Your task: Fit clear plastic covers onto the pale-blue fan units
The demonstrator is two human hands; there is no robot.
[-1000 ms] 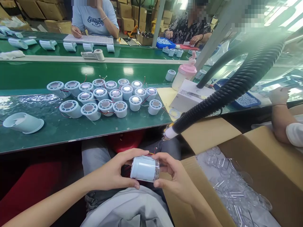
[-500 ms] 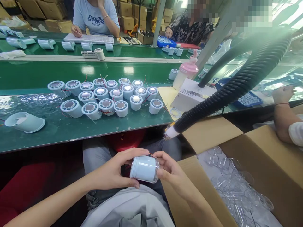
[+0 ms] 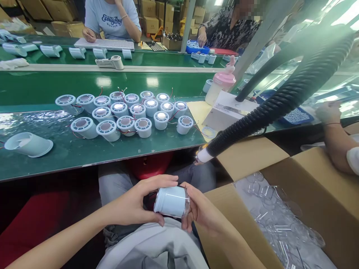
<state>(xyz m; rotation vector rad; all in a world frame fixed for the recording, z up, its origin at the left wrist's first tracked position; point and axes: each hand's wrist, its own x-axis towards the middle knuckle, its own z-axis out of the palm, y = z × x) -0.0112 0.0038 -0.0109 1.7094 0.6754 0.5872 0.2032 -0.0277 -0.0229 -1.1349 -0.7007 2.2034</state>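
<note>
Above my lap lies a light-blue cylindrical housing (image 3: 170,201), on its side, with a clear plastic cover (image 3: 187,203) around it that shows at its right end. My left hand (image 3: 143,201) grips its left end, thumb below and fingers over the top. At the right end my right hand (image 3: 200,209) holds the clear cover, its fingers curled round the rim. Part of the housing's left end is hidden by my left hand. On the bench ahead stand several similar blue housings (image 3: 143,127) with round grey tops and thin red wires.
A black corrugated hose (image 3: 252,119) with a white nozzle hangs at the right. Below it, an open cardboard box (image 3: 234,209) holds clear plastic covers (image 3: 280,220). A pink-topped pump bottle (image 3: 221,86) stands on the green bench (image 3: 117,153). Co-workers sit opposite and at the right.
My right hand's fingers have shifted round the clear cover's end, some now beneath it. My left hand keeps its hold. Across the bench, a co-worker's hand has moved over the blue tray.
</note>
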